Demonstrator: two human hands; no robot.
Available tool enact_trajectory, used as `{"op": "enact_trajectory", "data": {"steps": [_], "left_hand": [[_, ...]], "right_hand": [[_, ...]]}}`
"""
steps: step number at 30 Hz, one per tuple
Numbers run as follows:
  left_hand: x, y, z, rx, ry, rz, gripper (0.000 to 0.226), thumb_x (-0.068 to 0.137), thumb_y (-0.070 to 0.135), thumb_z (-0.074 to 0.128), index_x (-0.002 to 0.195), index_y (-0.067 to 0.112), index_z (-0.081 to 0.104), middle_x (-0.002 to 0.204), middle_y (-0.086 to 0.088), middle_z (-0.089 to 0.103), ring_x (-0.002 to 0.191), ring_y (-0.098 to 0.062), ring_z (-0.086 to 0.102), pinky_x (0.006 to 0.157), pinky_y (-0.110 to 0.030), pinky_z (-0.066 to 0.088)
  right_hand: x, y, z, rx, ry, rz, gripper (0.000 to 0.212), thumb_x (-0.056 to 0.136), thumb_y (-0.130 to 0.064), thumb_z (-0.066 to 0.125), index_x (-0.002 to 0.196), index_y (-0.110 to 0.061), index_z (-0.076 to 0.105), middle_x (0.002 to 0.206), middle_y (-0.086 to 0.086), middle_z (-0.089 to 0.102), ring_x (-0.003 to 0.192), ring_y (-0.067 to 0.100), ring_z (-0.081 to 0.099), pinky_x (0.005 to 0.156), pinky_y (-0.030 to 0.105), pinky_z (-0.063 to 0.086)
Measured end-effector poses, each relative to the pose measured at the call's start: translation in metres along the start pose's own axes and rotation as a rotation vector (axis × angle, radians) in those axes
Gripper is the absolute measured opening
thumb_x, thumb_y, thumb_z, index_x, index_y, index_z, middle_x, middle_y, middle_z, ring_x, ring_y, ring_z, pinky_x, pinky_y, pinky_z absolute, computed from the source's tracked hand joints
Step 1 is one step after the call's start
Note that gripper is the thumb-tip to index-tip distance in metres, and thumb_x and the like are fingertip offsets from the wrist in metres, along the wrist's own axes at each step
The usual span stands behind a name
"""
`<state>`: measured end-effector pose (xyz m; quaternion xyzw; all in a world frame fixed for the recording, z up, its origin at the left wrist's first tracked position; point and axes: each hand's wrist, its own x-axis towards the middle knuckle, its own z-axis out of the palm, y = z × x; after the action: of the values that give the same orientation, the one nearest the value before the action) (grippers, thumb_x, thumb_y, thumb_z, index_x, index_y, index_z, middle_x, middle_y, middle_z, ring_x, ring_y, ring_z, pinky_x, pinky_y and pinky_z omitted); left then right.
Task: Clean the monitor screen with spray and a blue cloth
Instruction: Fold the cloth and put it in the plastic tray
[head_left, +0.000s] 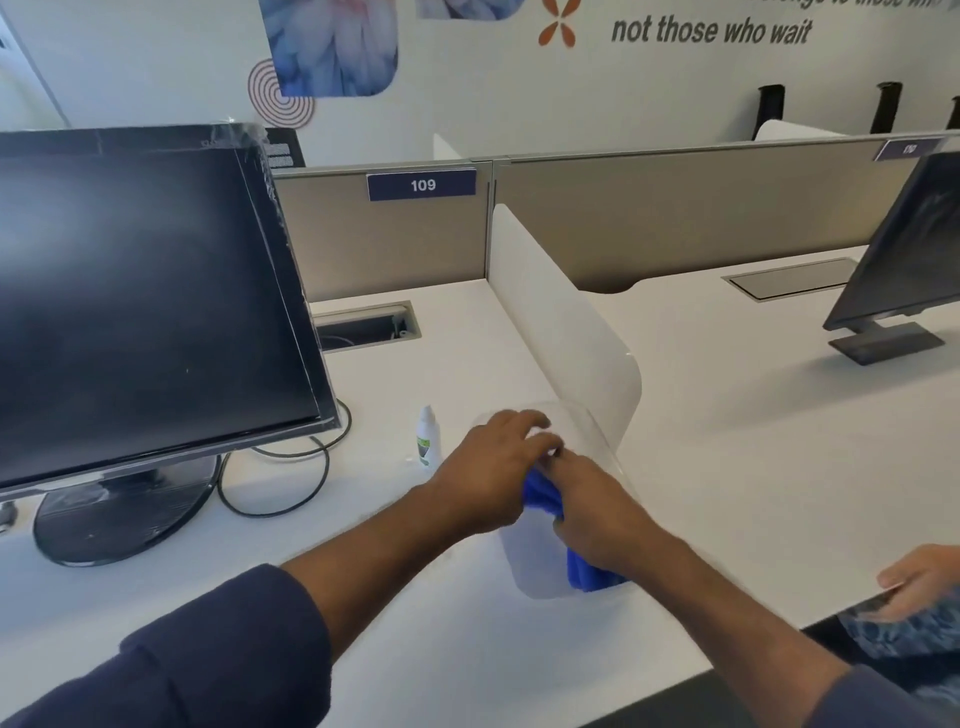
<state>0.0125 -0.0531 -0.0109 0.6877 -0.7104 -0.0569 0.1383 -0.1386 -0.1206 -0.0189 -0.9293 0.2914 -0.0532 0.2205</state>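
A dark monitor (145, 291) with plastic film on its bezel stands at the left of the white desk (467, 364). A small white spray bottle (428, 437) stands upright on the desk, right of the monitor's base. Both my hands meet over a blue cloth (545, 493), which lies partly inside a clear plastic bag (540, 566) on the desk. My left hand (498, 467) grips the cloth's upper end. My right hand (602, 514) holds the cloth lower down, where a blue fold (587, 574) shows beneath it.
A white divider panel (561, 312) splits this desk from the neighbouring one, where a second monitor (904, 249) stands. Black cables (280, 483) loop by the monitor's round base (124, 514). Another person's hand (919, 579) rests at the right edge. A cable hatch (363, 325) sits behind.
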Motion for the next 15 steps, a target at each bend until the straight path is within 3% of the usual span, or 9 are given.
{"op": "enact_trajectory", "data": {"steps": [3,7,11,13,15], "left_hand": [[0.007,-0.002,0.013,0.185,-0.132,0.046,0.043,0.074,0.024,0.075,0.113,0.022,0.058,0.106,0.003,0.062,0.101,-0.020,0.054,0.081,-0.035,0.046],[0.014,0.006,0.010,0.343,-0.249,0.018,0.006,0.085,0.011,0.058,0.086,0.013,0.063,0.073,-0.001,0.053,0.078,-0.022,0.050,0.066,-0.033,0.032],[0.028,0.009,0.012,0.436,-0.252,-0.009,0.030,0.081,-0.006,0.051,0.059,0.010,0.038,0.062,-0.001,0.034,0.073,-0.022,0.042,0.063,-0.033,0.030],[0.036,0.009,0.013,0.359,-0.262,-0.063,0.033,0.080,-0.009,0.049,0.058,0.011,0.034,0.063,-0.001,0.034,0.069,-0.022,0.042,0.058,-0.032,0.030],[0.043,0.010,0.014,0.298,-0.301,-0.121,0.033,0.081,-0.009,0.048,0.059,0.010,0.034,0.065,-0.001,0.034,0.064,-0.020,0.041,0.054,-0.030,0.029]], "right_hand": [[-0.005,0.003,0.008,-0.007,-0.060,-0.065,0.056,0.085,-0.001,0.053,0.135,-0.026,0.050,0.115,0.001,0.060,0.102,0.020,0.057,0.089,0.032,0.048],[-0.010,0.007,0.007,0.045,-0.134,0.009,0.042,0.080,-0.005,0.060,0.118,-0.023,0.059,0.097,-0.002,0.057,0.088,0.018,0.053,0.078,0.030,0.048],[-0.009,0.010,-0.014,0.181,-0.352,0.165,0.033,0.078,-0.032,0.073,0.107,-0.020,0.060,0.086,-0.003,0.061,0.072,0.012,0.053,0.069,0.027,0.047],[-0.009,0.016,-0.020,0.138,-0.397,0.205,0.031,0.078,-0.037,0.072,0.102,-0.021,0.062,0.091,0.001,0.065,0.074,0.013,0.056,0.070,0.029,0.049],[-0.008,0.019,-0.018,0.082,-0.431,0.216,0.016,0.080,-0.035,0.067,0.083,-0.022,0.059,0.081,0.001,0.060,0.069,0.015,0.053,0.065,0.030,0.046]]}}
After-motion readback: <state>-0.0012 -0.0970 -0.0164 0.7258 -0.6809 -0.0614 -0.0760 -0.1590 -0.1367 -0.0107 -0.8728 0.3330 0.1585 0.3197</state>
